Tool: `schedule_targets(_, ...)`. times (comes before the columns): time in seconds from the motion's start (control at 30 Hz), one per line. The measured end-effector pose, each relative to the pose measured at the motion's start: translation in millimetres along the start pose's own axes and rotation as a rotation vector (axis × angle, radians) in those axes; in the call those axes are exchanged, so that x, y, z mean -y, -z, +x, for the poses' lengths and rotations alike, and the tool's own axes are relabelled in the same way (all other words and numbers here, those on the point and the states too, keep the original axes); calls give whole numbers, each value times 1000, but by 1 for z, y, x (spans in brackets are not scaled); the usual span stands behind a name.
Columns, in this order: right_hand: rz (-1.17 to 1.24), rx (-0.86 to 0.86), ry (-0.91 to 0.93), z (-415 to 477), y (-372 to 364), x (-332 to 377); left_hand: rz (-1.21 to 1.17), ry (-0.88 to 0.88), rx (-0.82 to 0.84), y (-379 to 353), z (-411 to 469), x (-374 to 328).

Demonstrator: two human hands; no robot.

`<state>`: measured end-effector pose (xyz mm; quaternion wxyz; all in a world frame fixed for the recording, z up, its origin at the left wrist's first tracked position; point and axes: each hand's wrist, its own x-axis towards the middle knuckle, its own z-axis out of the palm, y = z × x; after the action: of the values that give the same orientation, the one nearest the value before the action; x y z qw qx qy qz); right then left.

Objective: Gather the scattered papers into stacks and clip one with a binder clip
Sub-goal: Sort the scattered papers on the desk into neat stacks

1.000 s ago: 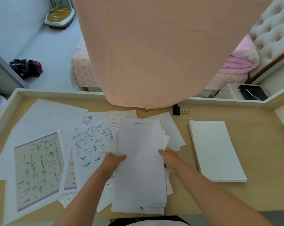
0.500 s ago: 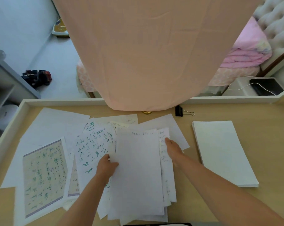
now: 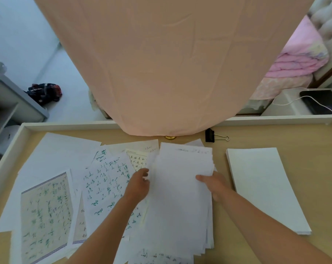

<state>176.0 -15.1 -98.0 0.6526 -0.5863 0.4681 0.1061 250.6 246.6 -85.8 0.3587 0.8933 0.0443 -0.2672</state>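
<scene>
A loose bundle of white sheets (image 3: 180, 197) is held at the middle of the wooden desk (image 3: 294, 141). My left hand (image 3: 138, 187) grips its left edge and my right hand (image 3: 212, 184) grips its right edge, thumb on top. The bundle's edges are uneven. Scattered papers with green handwriting (image 3: 104, 183) lie spread to the left, partly under my left arm. A neat white stack (image 3: 264, 187) rests to the right. A black binder clip (image 3: 210, 135) with silver handles lies at the desk's back edge, apart from both hands.
A peach cloth (image 3: 171, 63) hangs over the desk's back middle, above a small brass piece (image 3: 169, 137). The desk has a raised white rim (image 3: 70, 125). Beyond it are a bed with pink bedding (image 3: 298, 63) and a dark device with a white cable (image 3: 321, 101).
The bundle has shifted right and been drawn together, now covering the sheets that fanned out at its right. My right hand moved from the upper edge to the side; my left hand rose slightly.
</scene>
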Motion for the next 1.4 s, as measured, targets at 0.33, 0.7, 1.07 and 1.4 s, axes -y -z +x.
schedule_targets(0.33,-186,-70,124,4,27,-2,717,-192,97,-1,72,-41)
schedule_targets(0.7,-201,-20,104,22,38,7,-39,-39,84,13,98,-43)
schedule_targets(1.07,-274,-46,125,10,-11,7,-412,212,188,-13,45,-32)
schedule_targets(1.4,-200,132,209,-18,-16,31,-1097,55,255,30,11,-30)
